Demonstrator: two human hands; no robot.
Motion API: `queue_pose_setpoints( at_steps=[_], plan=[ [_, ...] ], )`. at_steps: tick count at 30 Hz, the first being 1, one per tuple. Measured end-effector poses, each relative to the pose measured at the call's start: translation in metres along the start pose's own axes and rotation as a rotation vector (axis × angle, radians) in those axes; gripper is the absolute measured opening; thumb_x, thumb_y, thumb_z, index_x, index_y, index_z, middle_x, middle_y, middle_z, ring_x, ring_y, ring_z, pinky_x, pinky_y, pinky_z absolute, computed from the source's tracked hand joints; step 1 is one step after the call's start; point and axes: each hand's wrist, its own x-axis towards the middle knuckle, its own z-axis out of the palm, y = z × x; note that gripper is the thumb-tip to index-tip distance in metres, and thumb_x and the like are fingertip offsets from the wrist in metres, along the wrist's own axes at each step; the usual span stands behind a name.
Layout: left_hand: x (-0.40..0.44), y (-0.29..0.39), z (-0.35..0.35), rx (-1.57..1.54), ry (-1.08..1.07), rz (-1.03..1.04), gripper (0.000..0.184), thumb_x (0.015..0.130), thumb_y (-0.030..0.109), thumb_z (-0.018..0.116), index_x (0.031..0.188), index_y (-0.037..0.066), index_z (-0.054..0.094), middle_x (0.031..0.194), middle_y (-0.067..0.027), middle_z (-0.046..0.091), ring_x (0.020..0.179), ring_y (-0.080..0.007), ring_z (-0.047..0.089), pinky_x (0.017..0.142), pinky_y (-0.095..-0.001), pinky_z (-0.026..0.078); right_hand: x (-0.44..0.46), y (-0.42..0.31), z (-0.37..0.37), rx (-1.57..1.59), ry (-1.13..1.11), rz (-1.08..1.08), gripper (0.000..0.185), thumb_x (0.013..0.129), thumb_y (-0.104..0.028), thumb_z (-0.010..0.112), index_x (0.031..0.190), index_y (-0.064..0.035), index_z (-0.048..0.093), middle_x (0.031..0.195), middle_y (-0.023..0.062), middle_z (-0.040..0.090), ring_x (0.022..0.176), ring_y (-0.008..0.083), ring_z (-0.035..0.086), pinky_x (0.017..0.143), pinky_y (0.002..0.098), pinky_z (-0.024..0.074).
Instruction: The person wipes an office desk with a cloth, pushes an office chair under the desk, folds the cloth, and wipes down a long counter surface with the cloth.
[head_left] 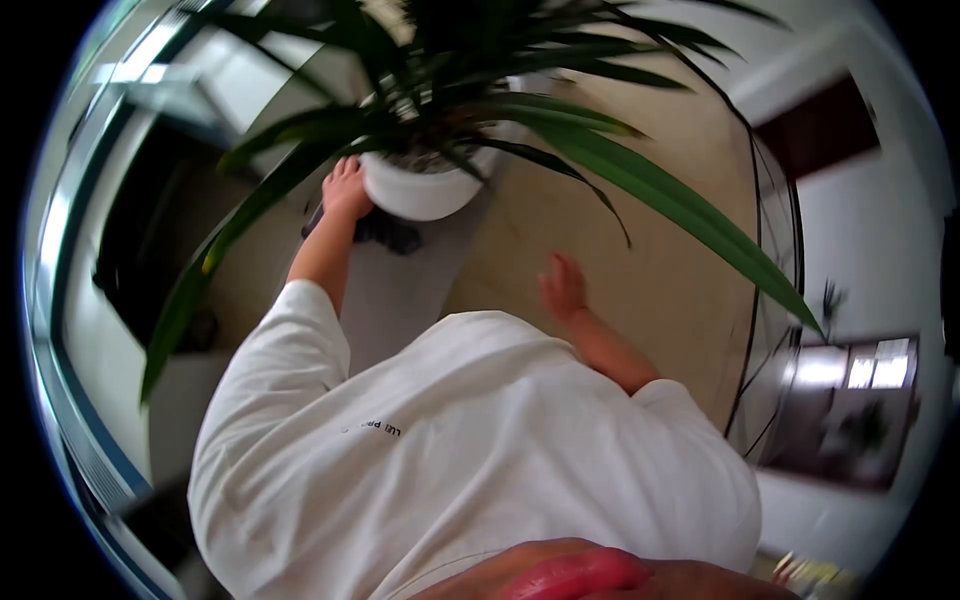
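A white round flowerpot [425, 195] with a long-leaved green plant [640, 180] stands at the upper middle of the head view, with pebbly soil inside its rim. My left hand [346, 188] is at the pot's left side, fingers stretched out and apart; it looks to be touching the pot wall. Just below the pot, by my left wrist, lies a dark crumpled cloth [395, 236]. My right hand [563, 284] hovers apart from the pot, to its lower right. It is slightly blurred, fingers extended, with nothing visible in it.
The pot stands on a narrow grey surface [395, 300], beside a beige floor [650, 260]. Long leaves reach out far to both sides. A dark cabinet-like shape [150, 215] is at left, and a window-like frame [70, 260] runs along the left edge. A reflective dark panel [850, 410] is at right.
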Motion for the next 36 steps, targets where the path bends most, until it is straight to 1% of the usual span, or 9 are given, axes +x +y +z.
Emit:
queue_pose_setpoints(
  at_steps=[3,7,8,10,17,21,24,29,36],
  plan=[
    [0.072,-0.049,0.02,0.032,-0.035,0.146,0.058,0.101,0.039,0.069,0.154,0.017,0.068,0.165,-0.01,0.061,0.158,-0.0325,0.052,0.124,-0.0498,0.051,-0.1,0.069,0.032,-0.098,-0.046,0.511,0.053,0.105,-0.036,0.069,0.149,-0.0069,0.065,0.152,0.0232,0.067,0.144,0.0427,0.06,0.123,0.0554,0.0468],
    [0.138,-0.056,0.051,-0.109,0.039,0.174,0.06,0.102,0.041,0.068,0.156,0.015,0.067,0.165,-0.0142,0.064,0.152,-0.0385,0.059,0.119,-0.0511,0.055,-0.198,0.091,0.033,-0.004,-0.23,1.167,0.05,0.106,-0.036,0.067,0.14,-0.0004,0.072,0.142,0.0279,0.074,0.135,0.0464,0.068,0.118,0.0521,0.053],
    [0.081,-0.013,-0.022,-0.086,0.033,0.066,0.06,0.103,0.043,0.067,0.155,0.014,0.066,0.164,-0.0155,0.064,0.15,-0.0399,0.062,0.118,-0.0525,0.056,-0.291,0.114,-0.018,0.06,-0.283,1.213,0.047,0.105,-0.035,0.067,0.135,0.0003,0.076,0.14,0.0275,0.075,0.134,0.0467,0.07,0.116,0.0517,0.0543],
    [0.059,0.002,-0.062,-0.099,0.08,-0.004,0.06,0.105,0.047,0.064,0.155,0.013,0.063,0.162,-0.0193,0.065,0.142,-0.0423,0.068,0.113,-0.0554,0.059,-0.348,0.145,0.002,-0.094,-0.795,0.937,0.049,0.107,-0.042,0.063,0.128,-0.0008,0.079,0.14,0.0249,0.077,0.134,0.0457,0.07,0.115,0.0531,0.0553],
    [-0.007,-0.022,-0.081,-0.109,0.202,-0.276,0.068,0.115,0.057,0.045,0.171,0.019,0.048,0.159,-0.0178,0.067,0.143,-0.0373,0.068,0.117,-0.0531,0.056,-0.271,0.158,0.018,0.046,-1.181,0.566,0.053,0.109,-0.044,0.063,0.139,-0.0028,0.078,0.149,0.0241,0.073,0.138,0.0428,0.069,0.116,0.0508,0.0544],
    [-0.073,-0.055,-0.065,-0.093,0.261,-0.352,0.07,0.114,0.057,0.046,0.172,0.018,0.049,0.162,-0.0163,0.065,0.148,-0.0347,0.064,0.12,-0.0513,0.053,-0.129,0.1,0.027,0.347,-0.605,0.658,0.054,0.109,-0.04,0.062,0.146,-0.0015,0.074,0.15,0.0284,0.071,0.142,0.0436,0.067,0.119,0.0501,0.052],
    [-0.147,-0.069,-0.053,-0.042,0.316,-0.433,0.071,0.114,0.057,0.048,0.174,0.019,0.047,0.172,-0.0125,0.056,0.159,-0.031,0.053,0.129,-0.05,0.043,-0.049,0.053,0.03,0.439,-0.509,0.316,0.051,0.111,-0.036,0.066,0.146,0.0012,0.072,0.136,0.0235,0.08,0.125,0.0368,0.076,0.107,0.0463,0.0584],
    [-0.249,-0.071,-0.031,0.03,0.426,-0.551,0.072,0.112,0.056,0.05,0.176,0.022,0.046,0.186,-0.0051,0.038,0.174,-0.0244,0.029,0.14,-0.0481,0.023,-0.014,0.031,0.052,0.678,-0.604,0.174,0.048,0.112,-0.033,0.067,0.147,0.0003,0.071,0.134,0.0163,0.08,0.115,0.0243,0.075,0.102,0.0397,0.0599],
    [-0.325,-0.002,-0.025,-0.002,0.457,-0.747,0.069,0.113,0.055,0.049,0.175,0.023,0.048,0.187,-0.0032,0.037,0.174,-0.024,0.029,0.139,-0.0498,0.025,-0.175,0.151,-0.011,0.485,-0.789,0.261,0.056,0.113,-0.042,0.062,0.149,0.0008,0.07,0.143,0.0238,0.077,0.134,0.0378,0.073,0.114,0.0454,0.0568]
  ],
)
